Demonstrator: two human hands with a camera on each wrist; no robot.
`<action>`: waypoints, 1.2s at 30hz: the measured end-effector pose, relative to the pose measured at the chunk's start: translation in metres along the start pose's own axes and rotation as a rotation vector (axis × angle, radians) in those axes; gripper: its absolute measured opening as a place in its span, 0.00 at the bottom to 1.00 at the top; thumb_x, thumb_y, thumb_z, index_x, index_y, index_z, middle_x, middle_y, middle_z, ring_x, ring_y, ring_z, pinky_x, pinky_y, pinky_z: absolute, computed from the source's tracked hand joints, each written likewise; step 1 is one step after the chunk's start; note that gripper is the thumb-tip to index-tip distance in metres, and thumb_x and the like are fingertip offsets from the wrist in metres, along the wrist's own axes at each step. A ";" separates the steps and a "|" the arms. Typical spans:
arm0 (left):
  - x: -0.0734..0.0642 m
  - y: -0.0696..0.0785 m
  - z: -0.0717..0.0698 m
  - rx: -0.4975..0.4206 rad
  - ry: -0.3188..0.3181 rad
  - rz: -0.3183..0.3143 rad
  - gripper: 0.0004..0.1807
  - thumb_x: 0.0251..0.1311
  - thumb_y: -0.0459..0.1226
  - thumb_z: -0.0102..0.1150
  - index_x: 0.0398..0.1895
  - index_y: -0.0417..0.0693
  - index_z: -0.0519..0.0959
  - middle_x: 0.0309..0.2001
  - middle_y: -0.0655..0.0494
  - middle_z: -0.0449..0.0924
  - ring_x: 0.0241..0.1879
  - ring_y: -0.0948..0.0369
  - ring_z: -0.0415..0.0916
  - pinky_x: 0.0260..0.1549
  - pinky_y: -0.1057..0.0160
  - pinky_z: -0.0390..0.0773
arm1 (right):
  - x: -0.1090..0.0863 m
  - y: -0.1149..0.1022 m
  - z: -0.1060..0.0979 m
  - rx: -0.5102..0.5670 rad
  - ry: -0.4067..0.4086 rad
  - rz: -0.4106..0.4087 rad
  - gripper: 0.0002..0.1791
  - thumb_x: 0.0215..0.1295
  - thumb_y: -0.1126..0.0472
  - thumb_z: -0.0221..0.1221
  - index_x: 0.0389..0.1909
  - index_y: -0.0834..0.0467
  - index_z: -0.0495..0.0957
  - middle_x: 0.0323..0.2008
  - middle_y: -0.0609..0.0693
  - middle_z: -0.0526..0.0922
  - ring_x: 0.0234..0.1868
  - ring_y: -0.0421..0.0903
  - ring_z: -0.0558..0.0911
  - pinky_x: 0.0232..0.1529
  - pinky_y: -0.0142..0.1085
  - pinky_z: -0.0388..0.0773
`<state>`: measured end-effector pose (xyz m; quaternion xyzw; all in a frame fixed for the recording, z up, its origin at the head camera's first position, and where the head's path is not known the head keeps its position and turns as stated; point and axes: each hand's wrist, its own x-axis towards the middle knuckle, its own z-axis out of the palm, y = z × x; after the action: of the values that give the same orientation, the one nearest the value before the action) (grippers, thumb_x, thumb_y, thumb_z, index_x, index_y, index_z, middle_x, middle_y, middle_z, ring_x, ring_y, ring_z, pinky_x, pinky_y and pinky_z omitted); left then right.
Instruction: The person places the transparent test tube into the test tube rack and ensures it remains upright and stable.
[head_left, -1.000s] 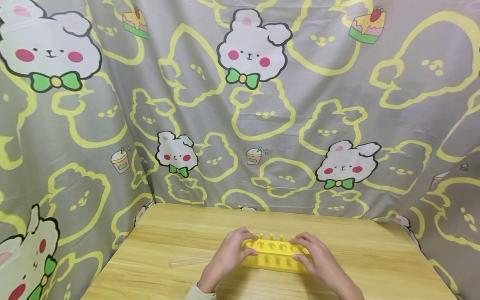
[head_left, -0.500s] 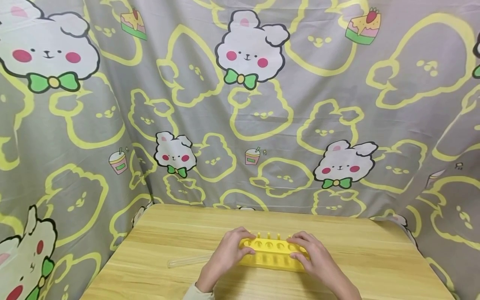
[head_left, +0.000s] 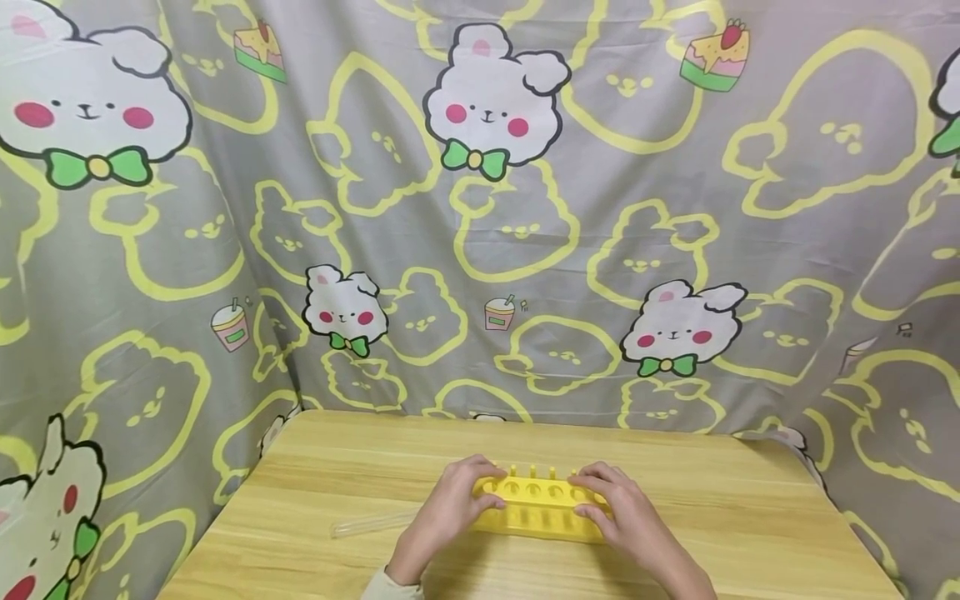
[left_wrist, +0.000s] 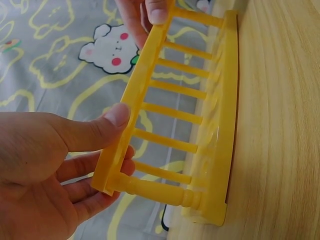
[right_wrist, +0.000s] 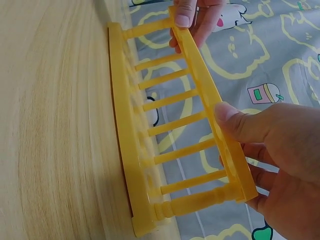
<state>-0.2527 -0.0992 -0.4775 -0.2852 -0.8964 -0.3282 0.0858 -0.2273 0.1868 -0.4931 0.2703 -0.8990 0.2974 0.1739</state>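
A yellow plastic test tube rack [head_left: 534, 492] stands on the wooden table, with a row of round holes in its top rail and pegs along the back. My left hand [head_left: 448, 510] grips the left end of the top rail, thumb on the near side and fingers behind. At the opposite end my right hand [head_left: 628, 515] holds the rail the same way. Both wrist views show the rack's lower base [left_wrist: 227, 115] at the wood and its slim posts [right_wrist: 172, 102] between the rails. A clear test tube [head_left: 375, 524] lies left of the rack, its right end hidden behind my left hand.
The wooden table [head_left: 360, 450] reaches back to a grey curtain [head_left: 450, 367] printed with white rabbits and yellow outlines. More of this curtain hangs along the left and right sides.
The whole head view has shifted slightly left. Both hands keep their grip on the rack, which looks unmoved on the table.
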 end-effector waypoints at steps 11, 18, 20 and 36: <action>-0.003 -0.002 0.001 -0.013 0.019 0.013 0.19 0.53 0.34 0.76 0.49 0.40 0.87 0.44 0.52 0.86 0.44 0.57 0.84 0.47 0.63 0.84 | 0.001 -0.003 -0.001 -0.005 -0.002 -0.006 0.19 0.60 0.62 0.72 0.53 0.56 0.86 0.50 0.43 0.81 0.49 0.44 0.81 0.45 0.47 0.82; -0.003 -0.004 0.002 -0.013 0.028 0.028 0.19 0.53 0.35 0.76 0.49 0.39 0.87 0.45 0.51 0.86 0.45 0.57 0.85 0.47 0.63 0.84 | 0.000 -0.003 0.000 0.001 -0.006 0.001 0.19 0.60 0.63 0.72 0.54 0.56 0.86 0.50 0.43 0.81 0.49 0.44 0.80 0.45 0.47 0.82; -0.003 -0.004 0.002 -0.015 0.027 0.033 0.19 0.54 0.35 0.76 0.50 0.39 0.86 0.45 0.51 0.86 0.45 0.56 0.85 0.48 0.63 0.84 | 0.000 -0.003 0.000 0.002 -0.008 0.005 0.19 0.60 0.63 0.72 0.54 0.56 0.86 0.50 0.43 0.81 0.49 0.44 0.80 0.45 0.48 0.82; -0.010 -0.015 -0.023 -0.035 0.006 -0.005 0.21 0.59 0.36 0.73 0.55 0.39 0.84 0.53 0.50 0.84 0.54 0.51 0.82 0.55 0.54 0.82 | 0.001 -0.001 -0.002 0.026 -0.009 0.002 0.20 0.60 0.65 0.72 0.55 0.57 0.85 0.51 0.43 0.81 0.48 0.45 0.80 0.44 0.40 0.83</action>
<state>-0.2537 -0.1270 -0.4713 -0.2831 -0.8911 -0.3448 0.0828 -0.2275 0.1866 -0.4908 0.2731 -0.8960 0.3082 0.1662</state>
